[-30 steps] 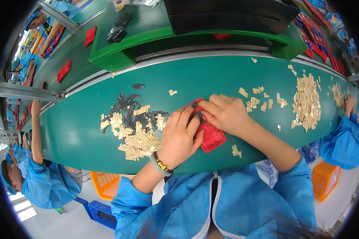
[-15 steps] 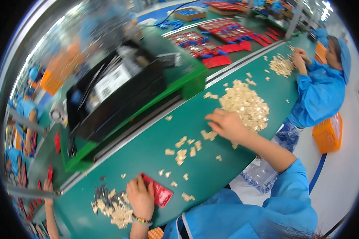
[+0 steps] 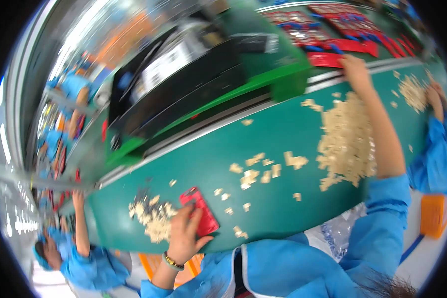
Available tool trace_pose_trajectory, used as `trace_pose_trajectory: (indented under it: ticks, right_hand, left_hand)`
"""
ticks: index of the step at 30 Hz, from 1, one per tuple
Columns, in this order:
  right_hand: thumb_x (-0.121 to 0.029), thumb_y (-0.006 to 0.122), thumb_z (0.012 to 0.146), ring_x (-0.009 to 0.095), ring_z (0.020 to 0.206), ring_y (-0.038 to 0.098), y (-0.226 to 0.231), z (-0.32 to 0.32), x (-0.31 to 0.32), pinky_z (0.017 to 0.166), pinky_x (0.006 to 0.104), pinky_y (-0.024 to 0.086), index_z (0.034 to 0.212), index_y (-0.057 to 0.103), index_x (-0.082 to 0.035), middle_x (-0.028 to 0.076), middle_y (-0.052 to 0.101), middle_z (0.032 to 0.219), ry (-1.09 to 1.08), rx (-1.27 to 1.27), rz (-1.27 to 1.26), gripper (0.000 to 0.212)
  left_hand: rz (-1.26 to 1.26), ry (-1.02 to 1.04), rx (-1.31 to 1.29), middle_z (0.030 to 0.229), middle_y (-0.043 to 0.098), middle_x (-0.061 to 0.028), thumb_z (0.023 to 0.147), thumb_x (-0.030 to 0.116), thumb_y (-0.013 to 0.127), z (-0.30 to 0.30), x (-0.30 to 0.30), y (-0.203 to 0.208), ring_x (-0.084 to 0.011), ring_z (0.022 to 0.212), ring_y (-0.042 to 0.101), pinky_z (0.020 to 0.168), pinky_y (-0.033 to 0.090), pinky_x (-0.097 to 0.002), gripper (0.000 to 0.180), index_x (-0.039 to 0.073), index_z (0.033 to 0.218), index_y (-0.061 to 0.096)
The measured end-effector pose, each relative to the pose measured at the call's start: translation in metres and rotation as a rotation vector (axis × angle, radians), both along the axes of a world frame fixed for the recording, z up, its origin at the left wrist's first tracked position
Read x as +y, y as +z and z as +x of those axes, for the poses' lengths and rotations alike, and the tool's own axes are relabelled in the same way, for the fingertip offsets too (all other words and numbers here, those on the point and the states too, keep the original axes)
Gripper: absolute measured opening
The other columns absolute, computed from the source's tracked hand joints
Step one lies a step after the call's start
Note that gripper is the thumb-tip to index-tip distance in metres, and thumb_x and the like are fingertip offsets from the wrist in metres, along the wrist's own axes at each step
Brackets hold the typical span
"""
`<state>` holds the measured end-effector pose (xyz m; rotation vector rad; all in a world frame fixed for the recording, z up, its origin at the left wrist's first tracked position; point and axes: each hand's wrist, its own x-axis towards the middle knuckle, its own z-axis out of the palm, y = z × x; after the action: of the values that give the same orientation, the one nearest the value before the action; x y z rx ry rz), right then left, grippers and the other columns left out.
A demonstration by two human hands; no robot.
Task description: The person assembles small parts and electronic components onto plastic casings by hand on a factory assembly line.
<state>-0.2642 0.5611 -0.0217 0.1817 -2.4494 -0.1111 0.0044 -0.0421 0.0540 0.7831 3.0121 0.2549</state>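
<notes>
On the green work surface (image 3: 208, 174), my left hand (image 3: 185, 231) lies with fingers and thumb apart at the left edge of a red phone-shaped case (image 3: 201, 211). The case lies flat, partly behind my fingers. Left of that hand is a heap of small beige pieces (image 3: 156, 223) mixed with dark grey ones (image 3: 143, 196). My right arm stretches over a large beige heap (image 3: 345, 139) to the far edge. There my right hand (image 3: 355, 72) is at the right end of a flat red piece (image 3: 325, 59); motion blur hides whether its fingers grip it.
A black bin (image 3: 184, 84) with mixed items stands on a green-edged shelf (image 3: 233, 89) beyond a metal rail. Trays of red parts (image 3: 295, 27) lie at the back right. Loose beige pieces (image 3: 251, 176) dot the middle. Co-workers' arms (image 3: 82, 223) show at left and right (image 3: 435, 104).
My right hand has left the big beige heap and moved far and right to the red pieces. My left hand has slid nearer, uncovering more of the red case. The view has turned.
</notes>
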Motion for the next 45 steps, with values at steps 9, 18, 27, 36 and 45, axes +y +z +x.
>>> trace_pose_trajectory:
  ticks: [9, 18, 27, 36, 45]
  right_hand:
    - [-0.011, 0.069, 0.084, 0.022, 0.084, 0.058, 0.037, 0.078, -0.063, 0.08, 0.0292, 0.046, 0.097, 0.058, -0.002, 0.008, 0.059, 0.088, -0.015, 0.199, -0.465, 0.018]
    - [0.011, 0.068, 0.054, 0.027, 0.067, 0.051, 0.063, 0.229, -0.283, 0.059, 0.0364, 0.039, 0.078, 0.053, -0.01, 0.006, 0.049, 0.072, 0.609, 0.177, -0.244, 0.035]
    - [-0.021, 0.073, 0.068, 0.021, 0.087, 0.059, 0.045, 0.246, -0.435, 0.073, 0.0338, 0.047, 0.096, 0.062, -0.012, 0.005, 0.058, 0.1, 1.042, -0.489, -0.181, 0.032]
    - [-0.011, 0.075, 0.075, 0.022, 0.084, 0.06, 0.056, 0.228, -0.484, 0.068, 0.0319, 0.049, 0.106, 0.06, -0.006, 0.008, 0.057, 0.105, 0.915, -0.712, -0.823, 0.035]
    - [0.01, 0.066, 0.08, 0.009, 0.076, 0.058, 0.063, 0.211, -0.498, 0.062, 0.0209, 0.046, 0.098, 0.063, 0.0, 0.008, 0.06, 0.097, 1.014, -0.72, -1.144, 0.021]
  left_hand:
    - [0.072, -0.319, 0.428, 0.129, 0.058, -0.0209, 0.078, 0.01, 0.07, -0.044, -0.074, -0.027, -0.0369, 0.123, 0.054, 0.1, 0.048, -0.0423, 0.043, -0.004, 0.118, 0.059]
    - [0.296, -0.051, 0.008, 0.104, 0.062, -0.0147, 0.076, 0.004, 0.071, -0.131, -0.116, -0.003, -0.0331, 0.091, 0.063, 0.079, 0.051, -0.0414, 0.026, 0.004, 0.101, 0.062]
    - [0.38, -0.132, -0.139, 0.096, 0.055, -0.0085, 0.074, 0.003, 0.071, -0.055, -0.119, -0.017, -0.028, 0.091, 0.052, 0.087, 0.041, -0.0367, 0.019, 0.004, 0.09, 0.06]
    - [0.508, 0.068, 0.09, 0.094, 0.062, -0.0092, 0.082, 0.0, 0.065, -0.038, -0.107, -0.007, -0.0278, 0.095, 0.057, 0.084, 0.044, -0.0377, 0.01, 0.002, 0.09, 0.06]
    - [0.862, 0.288, -0.144, 0.086, 0.065, -0.0103, 0.087, -0.002, 0.061, -0.012, -0.069, -0.005, -0.0194, 0.073, 0.064, 0.067, 0.051, -0.0283, 0.008, 0.0, 0.094, 0.059]
